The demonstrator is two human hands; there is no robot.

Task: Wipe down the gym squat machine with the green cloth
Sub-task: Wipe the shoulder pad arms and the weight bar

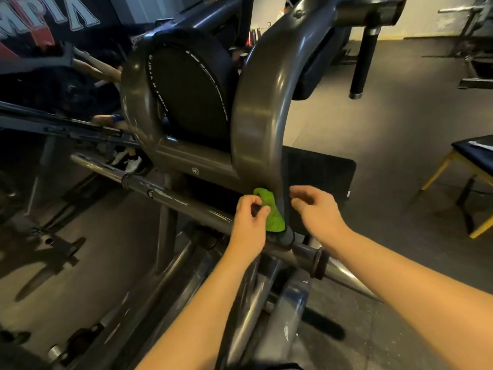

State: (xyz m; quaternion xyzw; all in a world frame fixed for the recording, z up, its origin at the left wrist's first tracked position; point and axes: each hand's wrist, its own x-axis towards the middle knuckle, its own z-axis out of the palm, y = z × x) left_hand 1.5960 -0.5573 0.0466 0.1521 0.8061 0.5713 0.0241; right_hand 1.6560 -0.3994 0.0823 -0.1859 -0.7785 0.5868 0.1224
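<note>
The grey steel squat machine (256, 110) fills the middle of the view, with two curved shoulder arms, a dark round pad (189, 89) between them and a crossbar (170, 196) below. A green cloth (273, 213) lies bunched against the foot of the right curved arm, just above the crossbar. My left hand (249, 225) pinches the cloth's left edge between thumb and fingers. My right hand (316, 209) hovers on the other side of the arm, fingers loosely curled near the arm's dark edge, holding nothing that I can see.
A black foot plate (320, 172) sits behind the arm. A bench with yellow legs (469, 182) stands at the right edge. A black-handled post (364, 62) hangs at the upper right. Other machines and a person's legs and shoes (128, 161) are at the left.
</note>
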